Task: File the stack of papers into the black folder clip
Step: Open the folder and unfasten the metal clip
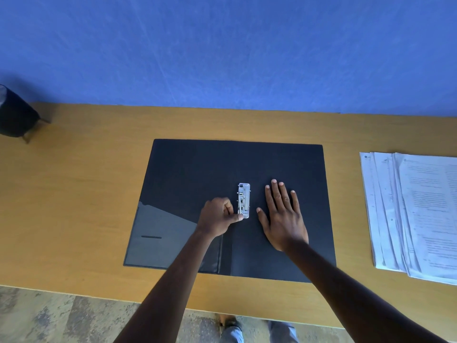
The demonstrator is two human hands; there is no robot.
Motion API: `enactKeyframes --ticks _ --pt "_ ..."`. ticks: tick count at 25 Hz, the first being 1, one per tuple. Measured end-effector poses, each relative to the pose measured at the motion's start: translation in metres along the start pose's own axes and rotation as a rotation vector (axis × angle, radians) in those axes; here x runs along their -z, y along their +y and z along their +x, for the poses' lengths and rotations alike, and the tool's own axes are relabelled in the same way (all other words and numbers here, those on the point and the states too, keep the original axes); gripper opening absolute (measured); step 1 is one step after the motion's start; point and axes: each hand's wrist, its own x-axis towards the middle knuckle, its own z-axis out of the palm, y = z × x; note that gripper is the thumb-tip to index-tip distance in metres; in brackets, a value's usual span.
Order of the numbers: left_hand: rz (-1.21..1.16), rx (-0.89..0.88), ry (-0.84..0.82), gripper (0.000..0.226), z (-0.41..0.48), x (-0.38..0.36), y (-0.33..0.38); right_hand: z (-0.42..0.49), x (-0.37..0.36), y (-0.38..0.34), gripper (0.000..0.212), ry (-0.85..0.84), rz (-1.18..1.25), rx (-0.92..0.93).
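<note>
Head view: I see the open black plastic folder (193,174) flat on the tan wooden bench (74,194).
Left hand (217,217): fingers curled together, thumb and forefinger pinching the silver metal clip (244,200) at its near end.
Right hand (284,215): fingers spread apart, palm flat on the folder's right panel.
Folder contents: only the clip.
Stack of white printed papers (415,214): on the bench, right of the folder, apart.

A blue wall (222,45) is seen behind a tan wooden tabletop (74,194). Mottled grey-brown floor (49,318) is shown below its near edge. A dark round bin (14,115) is placed at far left.
</note>
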Motion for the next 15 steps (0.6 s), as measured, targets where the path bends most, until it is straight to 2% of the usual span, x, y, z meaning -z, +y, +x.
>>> enactKeyframes --ticks 3,7,12,15 --pt "0.021 0.008 0.023 0.036 -0.001 -0.004 0.002 0.000 0.001 0.000 0.067 0.003 0.000 -0.006" --pt "-0.066 0.001 0.013 0.036 -0.004 -0.002 0.000 0.000 0.001 -0.001 0.067 0.018 -0.004 -0.001" --pt "-0.156 0.037 0.018 0.056 -0.008 0.010 0.015 0.000 0.001 -0.001 0.068 0.022 -0.010 -0.006" --pt "-0.114 0.073 0.124 0.065 -0.004 0.015 0.034 0.001 0.001 -0.001 0.068 0.023 -0.008 -0.007"
